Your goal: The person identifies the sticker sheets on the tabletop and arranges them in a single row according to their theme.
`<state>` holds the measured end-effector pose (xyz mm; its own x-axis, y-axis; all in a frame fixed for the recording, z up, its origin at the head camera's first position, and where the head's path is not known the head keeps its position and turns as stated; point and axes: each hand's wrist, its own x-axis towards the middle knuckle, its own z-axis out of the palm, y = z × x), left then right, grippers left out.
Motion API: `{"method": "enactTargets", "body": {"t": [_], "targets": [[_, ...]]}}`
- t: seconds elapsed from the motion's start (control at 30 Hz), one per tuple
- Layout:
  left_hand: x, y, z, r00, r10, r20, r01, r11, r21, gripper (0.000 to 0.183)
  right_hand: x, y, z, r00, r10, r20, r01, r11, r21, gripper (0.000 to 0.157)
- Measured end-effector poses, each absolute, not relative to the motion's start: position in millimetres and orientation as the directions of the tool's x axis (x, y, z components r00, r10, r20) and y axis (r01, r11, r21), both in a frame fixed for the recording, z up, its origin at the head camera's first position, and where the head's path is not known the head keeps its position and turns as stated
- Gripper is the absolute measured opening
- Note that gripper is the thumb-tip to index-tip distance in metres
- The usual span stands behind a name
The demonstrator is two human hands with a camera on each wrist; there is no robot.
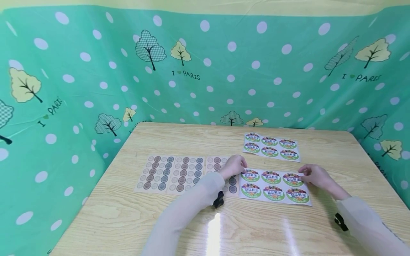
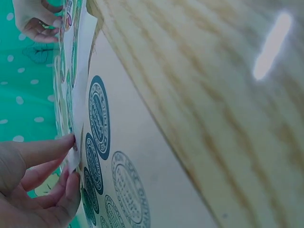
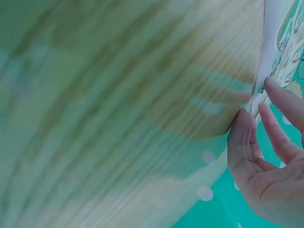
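A white sheet of round fruit-picture stickers (image 1: 278, 204) lies near the middle right of the table. My left hand (image 1: 233, 166) pinches its upper left corner between thumb and fingers, and the left wrist view shows that corner slightly lifted. At the upper right corner, my right hand (image 1: 318, 176) holds the sheet's edge (image 3: 269, 38) between thumb and fingertips. Below the left wrist, a beige sheet with brown and dark blue round stickers (image 2: 142, 152) is partly covered by the left hand and sleeve.
Two more beige sticker sheets (image 1: 153, 174) (image 1: 185, 176) lie side by side to the left. Behind the held sheet is another fruit sticker sheet (image 1: 272, 146). A green dotted cloth (image 1: 205, 71) hangs around the back and sides of the wooden table (image 1: 121, 220).
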<state>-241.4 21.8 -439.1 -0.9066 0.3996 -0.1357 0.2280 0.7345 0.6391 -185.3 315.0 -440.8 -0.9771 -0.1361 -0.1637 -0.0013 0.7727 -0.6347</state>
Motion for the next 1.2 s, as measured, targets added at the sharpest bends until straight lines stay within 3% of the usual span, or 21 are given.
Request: {"method": "enactTargets", "body": {"t": [0.2, 0.5, 1.2], "targets": [[-243.7, 18.6, -441.5, -0.901, 0.424, -0.094, 0.276, 0.725, 0.631, 0.011, -185.7, 319.1, -439.0, -0.977, -0.158, -0.146, -0.029, 0.768, -0.639, 0.033], [-261.1, 14.1, -443.8, -0.917, 0.385, -0.102, 0.173, 0.616, 0.769, 0.015, -197.3, 329.3, -434.1, -0.978, -0.134, -0.158, 0.004, 0.75, -0.662, 0.038], [-283.6, 28.1, -438.7, -0.971, 0.223, -0.082, 0.056, 0.551, 0.833, 0.023, -239.2, 333.2, -426.8, -0.99, -0.058, -0.126, 0.044, 0.726, -0.687, 0.042]]}}
